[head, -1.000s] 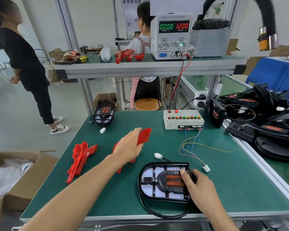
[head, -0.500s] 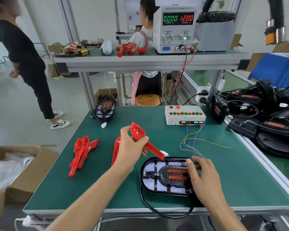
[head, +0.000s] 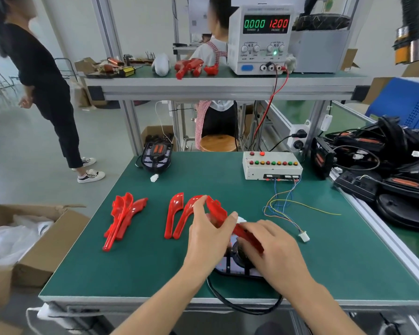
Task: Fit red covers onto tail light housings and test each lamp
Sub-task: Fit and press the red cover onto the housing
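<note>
Head view: both hands grip one glossy red plastic cover (head: 218, 211) above the black tail light housing (head: 237, 267). Left hand (head: 207, 234) pinches its wide end, right hand (head: 273, 250) clasps the narrow end (near the green desk's front edge (head: 155, 299)).

Red covers on the green mat: one held cover (head: 217, 211), two loose covers (head: 179, 217), one stack of uncertain count (head: 122, 217). Tail light housings on the mat: two (head: 237, 264) (head: 156, 155). Test box (head: 271, 165): one. Power supply (head: 261, 39): one.
</note>
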### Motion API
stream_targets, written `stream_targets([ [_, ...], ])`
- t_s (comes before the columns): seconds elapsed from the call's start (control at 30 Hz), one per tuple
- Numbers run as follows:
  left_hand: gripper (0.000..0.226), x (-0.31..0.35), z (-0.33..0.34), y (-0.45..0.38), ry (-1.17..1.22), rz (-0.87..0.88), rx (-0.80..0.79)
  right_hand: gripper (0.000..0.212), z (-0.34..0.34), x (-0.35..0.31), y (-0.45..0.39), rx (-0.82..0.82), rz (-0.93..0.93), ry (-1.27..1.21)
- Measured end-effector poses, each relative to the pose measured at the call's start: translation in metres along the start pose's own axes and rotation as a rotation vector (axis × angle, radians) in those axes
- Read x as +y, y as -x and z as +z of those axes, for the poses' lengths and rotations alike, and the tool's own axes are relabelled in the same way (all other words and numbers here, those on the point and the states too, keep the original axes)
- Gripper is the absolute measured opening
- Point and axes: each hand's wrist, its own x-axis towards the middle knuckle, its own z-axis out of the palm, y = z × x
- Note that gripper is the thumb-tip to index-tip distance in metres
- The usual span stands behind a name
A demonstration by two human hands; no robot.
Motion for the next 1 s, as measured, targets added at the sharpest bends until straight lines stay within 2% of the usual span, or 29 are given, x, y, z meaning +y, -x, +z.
stream_targets([
  [0.07, 0.064, 0.001, -0.007, -0.001, 0.009, 0.02, -0.043, 0.016, -0.003, -0.001, -0.001, 0.007, 0.128, -0.141],
  [0.13, 0.043, 0.001, -0.015, -0.004, 0.038, 0.063, -0.054, 0.015, -0.007, 0.002, -0.003, -0.007, 0.335, -0.384],
  [0.2, 0.027, 0.0, -0.022, -0.007, 0.068, 0.096, -0.062, 0.026, -0.009, 0.01, -0.006, -0.061, 0.443, -0.523],
  [0.33, 0.027, -0.001, -0.025, -0.01, 0.141, 0.138, -0.119, 0.031, -0.011, 0.025, -0.012, -0.243, 0.412, -0.458],
  [0.47, 0.024, -0.004, -0.022, -0.01, 0.095, 0.094, -0.07, 0.016, -0.014, 0.034, -0.017, -0.313, 0.406, -0.415],
  [0.53, 0.021, -0.007, -0.021, -0.005, -0.031, 0.106, -0.067, 0.014, -0.016, 0.04, -0.018, -0.324, 0.364, -0.337],
  [0.63, 0.024, -0.014, -0.027, 0.002, -0.363, 0.233, 0.026, 0.012, -0.021, 0.054, -0.021, -0.361, 0.304, -0.261],
  [0.73, 0.038, -0.018, -0.035, 0.001, -0.443, 0.237, 0.096, 0.014, -0.024, 0.064, -0.019, -0.425, 0.282, -0.258],
  [0.87, 0.037, -0.025, -0.036, -0.003, -0.6, 0.077, -0.082, 0.02, -0.013, 0.069, -0.015, -0.46, 0.24, -0.158],
  [1.0, 0.037, -0.027, -0.031, -0.004, -0.552, -0.106, -0.242, 0.026, -0.004, 0.068, -0.014, -0.448, 0.252, -0.19],
])
